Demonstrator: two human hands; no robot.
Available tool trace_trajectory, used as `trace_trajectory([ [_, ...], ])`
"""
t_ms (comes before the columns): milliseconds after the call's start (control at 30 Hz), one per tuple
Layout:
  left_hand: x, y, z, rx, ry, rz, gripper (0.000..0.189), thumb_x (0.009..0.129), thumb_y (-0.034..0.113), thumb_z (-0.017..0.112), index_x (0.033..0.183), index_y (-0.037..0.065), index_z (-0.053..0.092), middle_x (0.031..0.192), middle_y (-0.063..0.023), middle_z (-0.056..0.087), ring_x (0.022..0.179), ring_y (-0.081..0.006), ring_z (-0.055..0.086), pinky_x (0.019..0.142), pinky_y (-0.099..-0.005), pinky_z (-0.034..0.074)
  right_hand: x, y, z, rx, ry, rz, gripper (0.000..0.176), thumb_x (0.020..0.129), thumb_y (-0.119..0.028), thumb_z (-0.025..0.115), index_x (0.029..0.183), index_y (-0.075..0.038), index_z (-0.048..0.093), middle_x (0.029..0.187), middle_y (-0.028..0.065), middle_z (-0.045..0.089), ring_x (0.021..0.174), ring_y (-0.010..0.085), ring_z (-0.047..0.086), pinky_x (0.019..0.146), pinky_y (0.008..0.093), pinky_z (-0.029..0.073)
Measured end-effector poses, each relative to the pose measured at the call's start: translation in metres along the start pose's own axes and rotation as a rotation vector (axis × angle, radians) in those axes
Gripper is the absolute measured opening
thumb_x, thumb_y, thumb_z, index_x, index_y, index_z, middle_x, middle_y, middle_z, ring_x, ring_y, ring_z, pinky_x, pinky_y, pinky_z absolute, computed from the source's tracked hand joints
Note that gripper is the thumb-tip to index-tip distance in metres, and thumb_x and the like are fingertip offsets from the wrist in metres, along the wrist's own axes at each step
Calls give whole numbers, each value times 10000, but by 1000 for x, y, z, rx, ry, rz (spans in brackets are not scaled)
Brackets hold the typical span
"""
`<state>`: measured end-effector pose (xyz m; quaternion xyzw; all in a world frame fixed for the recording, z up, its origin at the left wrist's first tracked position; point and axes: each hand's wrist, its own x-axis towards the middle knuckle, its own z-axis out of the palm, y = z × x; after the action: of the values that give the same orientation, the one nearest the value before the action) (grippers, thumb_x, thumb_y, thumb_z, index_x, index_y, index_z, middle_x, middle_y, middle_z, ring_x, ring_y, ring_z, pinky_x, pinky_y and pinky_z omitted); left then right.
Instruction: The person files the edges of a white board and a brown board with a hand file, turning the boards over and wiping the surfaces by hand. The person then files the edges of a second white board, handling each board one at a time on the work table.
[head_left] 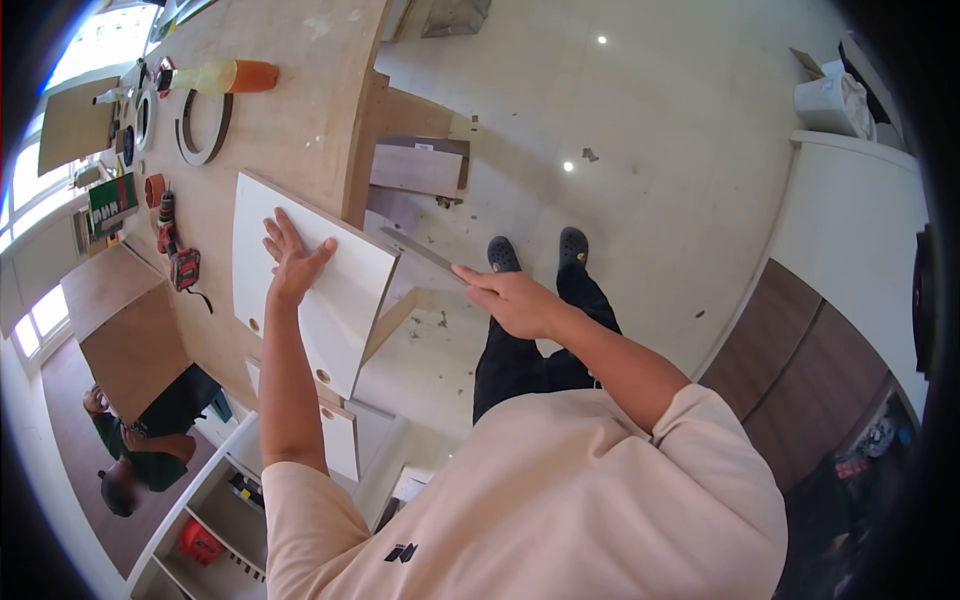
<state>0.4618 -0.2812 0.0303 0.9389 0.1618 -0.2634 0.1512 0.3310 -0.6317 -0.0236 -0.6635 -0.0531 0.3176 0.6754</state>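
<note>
A white panel (345, 285) with round holes near one edge lies on the wooden worktable (310, 110) and juts past its edge. My left hand (292, 262) rests flat on the panel, fingers spread. In my right hand (512, 302) is a long, flat grey file (425, 250), gripped at its near end. The file's far end is close to the panel's corner. Behind the panel, a cordless drill (180, 255) lies on the table.
An orange-tipped bottle (225, 77) and a coil of edge banding (207, 135) lie farther along the table. Another person (150, 445) is beside a wooden box (140, 345). Boards (418, 170) stand below the table. A white cabinet (850, 200) stands at the right.
</note>
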Motion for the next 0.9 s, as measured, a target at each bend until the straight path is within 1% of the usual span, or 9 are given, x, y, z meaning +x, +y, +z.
trace_trajectory([
  [67,0,-2,0,0,3,1,1290,739,646,741,1575,161,-112,1626,-196,-185,1474,-459,-190,1107,-720,12,-3,6,7,-13,-25,17,454,1026,-289,478,1469,-191,452,907,209,652,781,309,600,806,338,485],
  [133,1,-3,1,-1,6,2,1290,737,647,741,1576,162,-109,1628,-193,-182,1475,-459,-187,1103,-725,15,13,-23,8,4,-119,187,451,1026,-298,475,1464,-193,458,973,229,660,828,321,619,838,344,484],
  [233,0,-1,1,-7,20,3,1291,734,648,742,1577,163,-106,1629,-191,-179,1475,-460,-186,1097,-732,11,48,-18,13,13,-87,130,463,1024,-304,476,1466,-166,454,990,242,657,845,330,622,853,341,480],
  [333,5,-2,3,-6,19,12,1296,728,656,742,1577,164,-105,1629,-192,-179,1473,-461,-190,1094,-735,5,25,-6,5,27,-19,95,464,1023,-306,478,1465,-168,456,930,227,652,812,314,607,842,333,482],
  [433,2,-5,3,-6,13,4,1303,722,656,747,1577,167,-106,1627,-191,-185,1472,-463,-192,1095,-735,4,-9,-1,5,-29,-40,34,477,1037,-290,478,1486,-143,419,992,185,668,810,228,557,881,288,456],
  [533,1,-1,-1,-19,5,9,1309,718,654,751,1576,170,-110,1625,-191,-193,1471,-466,-190,1096,-735,6,13,-27,10,54,-175,275,472,1039,-285,472,1484,-136,420,1274,208,633,1111,254,630,1007,297,422],
  [633,-1,-1,-1,-25,5,3,1316,713,658,754,1576,171,-113,1623,-193,-198,1471,-467,-192,1096,-733,3,47,-37,12,17,-170,251,475,1042,-280,459,1492,-138,404,1268,221,631,1118,252,628,1010,300,420],
  [733,2,2,0,-32,-2,8,1323,708,665,757,1576,170,-111,1623,-196,-196,1471,-465,-194,1094,-734,-1,22,-19,15,-2,-18,65,464,1030,-309,478,1473,-178,444,910,196,628,804,236,578,849,310,466],
  [900,-2,2,0,-24,5,10,1317,714,657,760,1577,168,-106,1624,-197,-192,1471,-464,-195,1090,-739,4,12,-33,20,2,-56,155,466,1029,-313,477,1474,-179,440,891,193,618,801,263,574,840,312,464],
])
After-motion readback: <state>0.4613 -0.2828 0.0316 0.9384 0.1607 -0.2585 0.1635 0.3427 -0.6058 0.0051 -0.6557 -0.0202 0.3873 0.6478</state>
